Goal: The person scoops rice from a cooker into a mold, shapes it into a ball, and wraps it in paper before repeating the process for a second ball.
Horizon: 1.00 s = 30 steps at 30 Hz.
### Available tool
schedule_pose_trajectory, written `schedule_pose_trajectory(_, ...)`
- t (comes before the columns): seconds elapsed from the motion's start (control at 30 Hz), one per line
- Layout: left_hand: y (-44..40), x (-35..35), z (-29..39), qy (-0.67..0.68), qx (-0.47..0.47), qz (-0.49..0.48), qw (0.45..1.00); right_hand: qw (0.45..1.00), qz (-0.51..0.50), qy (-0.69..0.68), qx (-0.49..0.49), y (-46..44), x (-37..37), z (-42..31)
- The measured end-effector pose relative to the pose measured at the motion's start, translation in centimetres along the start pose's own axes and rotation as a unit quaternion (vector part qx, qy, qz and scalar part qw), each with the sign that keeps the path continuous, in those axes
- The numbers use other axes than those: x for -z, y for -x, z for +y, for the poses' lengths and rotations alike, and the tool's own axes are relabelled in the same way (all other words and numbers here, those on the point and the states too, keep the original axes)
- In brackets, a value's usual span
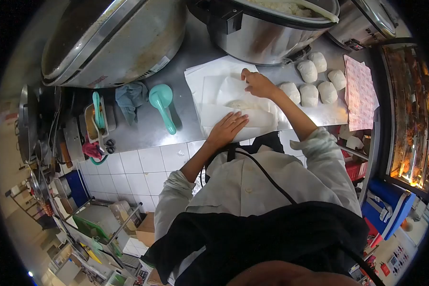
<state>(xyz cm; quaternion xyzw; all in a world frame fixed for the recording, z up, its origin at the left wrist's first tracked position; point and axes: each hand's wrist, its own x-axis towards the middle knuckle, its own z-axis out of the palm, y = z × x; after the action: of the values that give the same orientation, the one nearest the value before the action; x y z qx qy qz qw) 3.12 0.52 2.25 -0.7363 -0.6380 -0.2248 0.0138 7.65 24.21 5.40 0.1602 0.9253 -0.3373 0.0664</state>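
A mound of rice shows partly between folds of white wrapping paper on the steel counter. My left hand lies flat on the near fold, its fingers stretched out and together. At the far right side of the sheet, my right hand has its fingers curled in on the paper; the exact grip is partly hidden. More white sheets lie stacked underneath. Several wrapped white bundles stand in rows just right of my right hand.
A large rice cooker and a big metal pot line the back. Left of the paper lie a turquoise scoop and a grey-blue cloth. Red-printed paper sits at right, beside a lit display case.
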Motion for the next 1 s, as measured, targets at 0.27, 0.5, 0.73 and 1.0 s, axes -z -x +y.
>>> schedule_pose_trajectory(0.27, 0.2, -1.1, -0.2, 0.026, 0.009, -0.002, 1.000, 0.976, -0.038, 0.122, 0.178, 7.9, -2.1, -4.0)
schedule_pose_trajectory(0.5, -1.2, 2.0, -1.7, 0.050, 0.086, 0.061, 0.993, 0.990, 0.053, -0.104, 0.076, 6.0, -1.4, -1.3)
schedule_pose_trajectory(0.73, -0.6, 3.4, -1.6, -0.120, 0.222, 0.116, 0.961, 0.990, 0.025, -0.087, 0.110, 2.1, 0.3, 0.0)
schedule_pose_trajectory(1.0, 0.2, 0.1, 0.0, -0.021, -0.007, 0.033, 0.999, 0.982, -0.015, 0.050, 0.181, 5.3, -2.7, -3.5)
